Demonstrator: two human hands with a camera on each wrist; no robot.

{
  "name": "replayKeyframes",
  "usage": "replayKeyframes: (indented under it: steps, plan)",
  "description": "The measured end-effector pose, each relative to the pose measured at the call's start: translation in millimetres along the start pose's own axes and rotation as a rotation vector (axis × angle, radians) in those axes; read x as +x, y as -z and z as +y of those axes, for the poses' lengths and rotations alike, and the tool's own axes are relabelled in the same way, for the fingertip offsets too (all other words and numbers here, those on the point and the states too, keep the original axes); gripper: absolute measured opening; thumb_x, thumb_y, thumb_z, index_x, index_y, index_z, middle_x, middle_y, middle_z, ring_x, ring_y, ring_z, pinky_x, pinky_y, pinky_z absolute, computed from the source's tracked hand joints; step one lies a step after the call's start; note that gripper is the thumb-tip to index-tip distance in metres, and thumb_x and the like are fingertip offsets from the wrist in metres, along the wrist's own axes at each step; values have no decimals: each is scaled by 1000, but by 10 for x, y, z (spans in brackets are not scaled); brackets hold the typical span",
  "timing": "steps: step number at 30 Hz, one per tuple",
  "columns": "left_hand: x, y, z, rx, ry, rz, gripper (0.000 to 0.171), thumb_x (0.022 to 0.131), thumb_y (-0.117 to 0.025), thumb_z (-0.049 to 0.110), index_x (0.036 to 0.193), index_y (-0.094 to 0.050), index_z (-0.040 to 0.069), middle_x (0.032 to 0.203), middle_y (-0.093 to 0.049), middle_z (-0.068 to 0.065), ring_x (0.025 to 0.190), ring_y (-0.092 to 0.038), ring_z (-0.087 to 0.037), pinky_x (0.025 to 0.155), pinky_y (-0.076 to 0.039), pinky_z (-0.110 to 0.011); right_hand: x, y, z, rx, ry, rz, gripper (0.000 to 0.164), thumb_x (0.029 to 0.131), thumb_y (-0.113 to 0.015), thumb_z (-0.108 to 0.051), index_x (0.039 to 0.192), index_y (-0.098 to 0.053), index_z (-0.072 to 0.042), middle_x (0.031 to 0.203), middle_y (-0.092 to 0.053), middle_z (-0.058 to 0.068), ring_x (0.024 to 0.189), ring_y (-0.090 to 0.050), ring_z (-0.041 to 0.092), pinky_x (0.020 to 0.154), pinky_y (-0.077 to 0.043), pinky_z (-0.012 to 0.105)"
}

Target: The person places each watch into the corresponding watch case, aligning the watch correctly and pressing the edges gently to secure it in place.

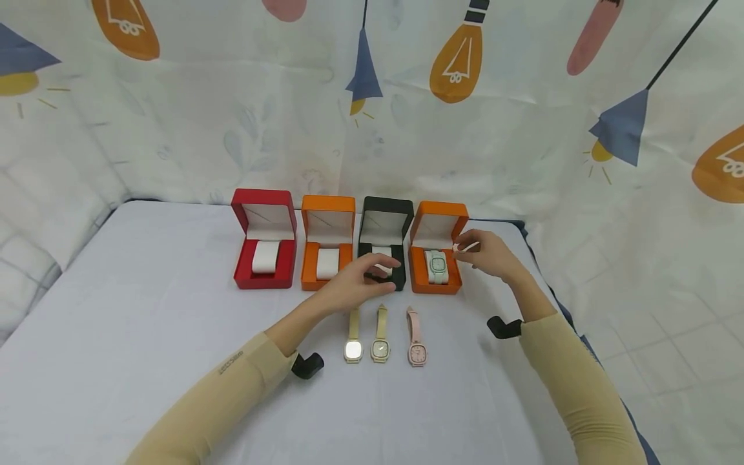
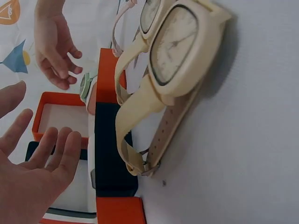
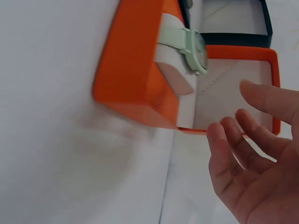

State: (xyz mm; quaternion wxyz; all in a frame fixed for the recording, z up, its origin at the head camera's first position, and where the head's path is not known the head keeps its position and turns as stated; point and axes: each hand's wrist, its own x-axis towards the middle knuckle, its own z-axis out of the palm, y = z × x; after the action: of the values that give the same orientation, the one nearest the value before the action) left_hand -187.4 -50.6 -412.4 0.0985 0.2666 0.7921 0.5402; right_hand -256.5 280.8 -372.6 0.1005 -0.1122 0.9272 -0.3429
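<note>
My left hand [image 1: 351, 284] hovers in front of the dark green watch box [image 1: 388, 205], fingers spread and loosely bent, nothing in its grasp. The hand partly covers that box's white cushion. By the right side of the rightmost orange box [image 1: 414, 274] is my right hand [image 1: 488, 253]; its relaxed fingers [image 3: 222, 140] hold nothing in the right wrist view. A mint green watch [image 1: 438, 263] is wrapped round the white cushion inside this box. Nearer to me on the cloth lie two cream-yellow watches [image 1: 380, 342] and a pink watch [image 1: 416, 349], straps pointing away.
Left of the dark green box stand another orange box [image 1: 310, 265] and a red box [image 1: 246, 265], lids raised, each with a bare white cushion. All the boxes form a row near the far edge of the white-covered table [image 1: 145, 310]. A patterned curtain [image 1: 279, 129] hangs behind.
</note>
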Motion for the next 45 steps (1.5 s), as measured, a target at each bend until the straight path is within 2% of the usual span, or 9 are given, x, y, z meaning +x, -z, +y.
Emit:
replayKeyframes:
  steps: [2, 5, 8, 12, 20, 29, 36, 40, 45]
  plan:
    - [48, -9, 15, 6, -18, 1, 44, 98, -74, 19, 139, -60, 14, 141, -57, -5, 121, -58, -25, 102, -51, -37, -16, 63, -2, 12, -11, 49, 47, 99, -71, -32, 128, -57, 2, 117, -63, 18, 102, -64, 37, 77, -59, 41]
    - [115, -16, 49, 5, -49, 1, 42, 98, -73, 17, 138, -61, 13, 141, -57, -3, 121, -59, -26, 102, -51, -35, -34, 158, -26, 21, -38, 117, 63, 97, -70, -46, 132, -50, 2, 120, -61, 20, 102, -63, 37, 73, -59, 34]
    - [163, -11, 82, 2, -61, 0, 41, 98, -72, 15, 138, -61, 10, 141, -56, -3, 121, -59, -28, 101, -52, -34, -34, 232, -68, 56, -55, 156, 77, 96, -67, -55, 142, -43, 2, 133, -55, 22, 111, -61, 37, 74, -59, 31]
    - [214, 9, 111, 10, -50, 1, 41, 99, -71, 15, 138, -60, 10, 142, -55, -3, 122, -58, -28, 100, -52, -33, 11, 276, -95, 104, -55, 186, 83, 97, -64, -57, 150, -38, 0, 144, -48, 23, 124, -55, 38, 82, -59, 32]
    - [376, -9, 197, 49, -94, 5, 41, 98, -71, 13, 138, -60, 10, 142, -56, -6, 122, -60, -30, 98, -53, -31, 145, 240, -160, 143, -62, 162, 77, 104, -56, -50, 157, -30, -2, 154, -39, 23, 139, -44, 40, 97, -54, 49]
    - [549, -53, 231, 79, -143, 1, 44, 99, -70, 12, 141, -56, 8, 144, -53, -7, 125, -57, -32, 99, -52, -28, 292, 206, -249, 144, -41, 99, 67, 107, -50, -46, 158, -33, -6, 159, -34, 23, 138, -43, 41, 102, -50, 52]
    - [685, -84, 298, 151, -164, -5, 49, 101, -68, 15, 147, -53, 6, 154, -45, -10, 123, -54, -24, 99, -52, -32, 382, 183, -301, 129, -31, 84, 64, 107, -51, -46, 158, -37, -8, 154, -39, 22, 128, -51, 39, 102, -50, 51]
    - [744, -105, 323, 209, -173, -2, 49, 102, -67, 19, 148, -52, 6, 157, -42, -10, 124, -54, -30, 95, -52, -36, 408, 168, -311, 139, -16, 77, 62, 108, -51, -44, 156, -39, -8, 150, -43, 22, 119, -54, 40, 103, -49, 53]
    - [767, -126, 326, 214, -155, -4, 51, 103, -66, 21, 149, -51, 6, 161, -36, -10, 130, -52, -35, 94, -51, -35, 432, 157, -289, 168, -9, 67, 59, 108, -51, -43, 154, -41, -7, 150, -42, 23, 115, -55, 42, 103, -49, 55]
